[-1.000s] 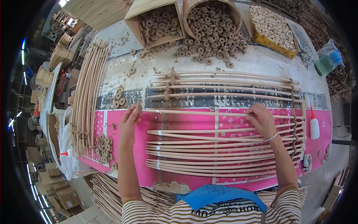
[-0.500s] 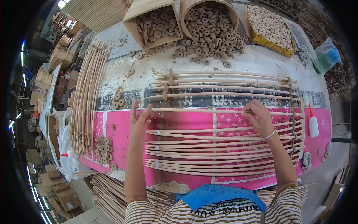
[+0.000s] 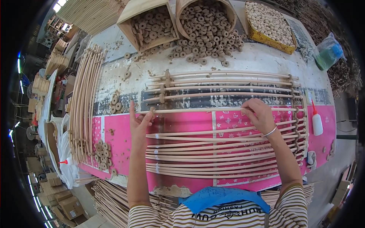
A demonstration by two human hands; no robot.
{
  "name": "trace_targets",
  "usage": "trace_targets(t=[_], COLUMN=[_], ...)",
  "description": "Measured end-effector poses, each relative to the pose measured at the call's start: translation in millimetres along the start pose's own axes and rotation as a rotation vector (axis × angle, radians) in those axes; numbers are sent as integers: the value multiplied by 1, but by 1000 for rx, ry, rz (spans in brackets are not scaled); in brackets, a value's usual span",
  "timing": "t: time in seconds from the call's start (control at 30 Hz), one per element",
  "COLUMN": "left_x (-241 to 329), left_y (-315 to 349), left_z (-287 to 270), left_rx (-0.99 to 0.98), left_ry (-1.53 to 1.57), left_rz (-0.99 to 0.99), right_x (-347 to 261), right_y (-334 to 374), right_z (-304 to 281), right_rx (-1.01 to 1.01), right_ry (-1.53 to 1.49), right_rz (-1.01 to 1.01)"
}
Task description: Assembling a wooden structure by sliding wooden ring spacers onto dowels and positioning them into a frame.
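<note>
Both hands' fingers (image 3: 146, 117) on one long rattan rod (image 3: 197, 110), end and middle.

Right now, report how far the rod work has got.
Done: four upper rods carry rings at their left ends. In hand: left hand and right hand hold one rod with a ring at its left end. Left: bare lower rods.

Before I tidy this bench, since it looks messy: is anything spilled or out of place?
Yes. Wooden rings have spilled out of the round basket onto the white tabletop, and a few lie loose farther left. The tabletop is also smeared and crumbed. The rod between the left hand and right hand lies straight.
</note>
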State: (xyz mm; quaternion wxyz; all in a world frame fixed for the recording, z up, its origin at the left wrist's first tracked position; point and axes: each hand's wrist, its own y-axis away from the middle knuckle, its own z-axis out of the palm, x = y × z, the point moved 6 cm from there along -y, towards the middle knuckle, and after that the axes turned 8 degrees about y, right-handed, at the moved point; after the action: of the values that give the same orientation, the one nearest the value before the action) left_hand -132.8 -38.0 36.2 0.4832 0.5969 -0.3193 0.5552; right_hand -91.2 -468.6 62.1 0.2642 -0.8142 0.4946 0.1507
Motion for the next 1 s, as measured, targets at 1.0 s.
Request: trace_targets(t=[1.0], left_x=[25], left_y=[-3], left_z=[36], left_rx=[-156], left_ry=[-1064], left_rz=[817], right_x=[25], right_y=[-8], right_z=[27], right_rx=[116], right_ry=[142], right_rz=[-108])
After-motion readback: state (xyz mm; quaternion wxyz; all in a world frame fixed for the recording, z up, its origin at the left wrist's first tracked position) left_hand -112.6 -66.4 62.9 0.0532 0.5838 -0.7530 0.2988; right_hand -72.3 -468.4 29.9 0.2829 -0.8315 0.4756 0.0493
